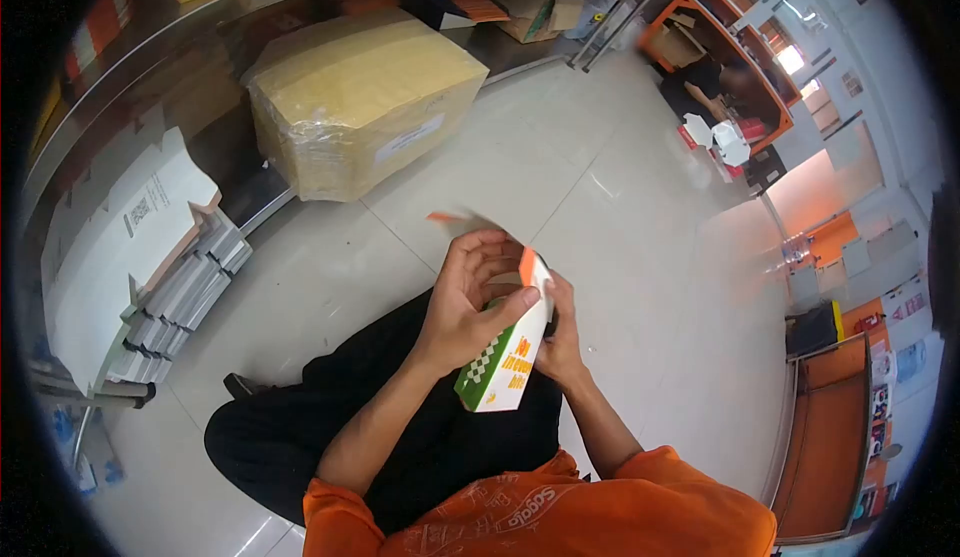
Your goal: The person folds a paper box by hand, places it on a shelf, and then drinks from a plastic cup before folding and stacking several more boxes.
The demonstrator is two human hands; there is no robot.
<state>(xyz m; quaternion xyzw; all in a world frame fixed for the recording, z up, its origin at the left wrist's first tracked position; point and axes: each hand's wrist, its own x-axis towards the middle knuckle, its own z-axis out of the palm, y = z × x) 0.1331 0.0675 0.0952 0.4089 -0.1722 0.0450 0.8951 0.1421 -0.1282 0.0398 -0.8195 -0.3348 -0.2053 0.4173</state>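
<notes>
A small white-and-green paperboard box [512, 362] with orange lettering and a checkered edge is held tilted above my lap. Its top end has orange-tipped flaps standing up; one flap at the upper left is smeared by motion. My left hand [470, 302] curls around the top end, thumb pressed against the white panel near the orange flap. On the far side, my right hand [562, 332] grips the box along its right edge, with most of its fingers hidden behind it.
A large plastic-wrapped carton [370, 97] stands at the upper left beside a metal shelf [250, 2]. Flat white box blanks [125, 247] lie stacked at left. Another person [705, 92] sits at the upper right near a white box [730, 144]. Tiled floor [660, 277] surrounds me.
</notes>
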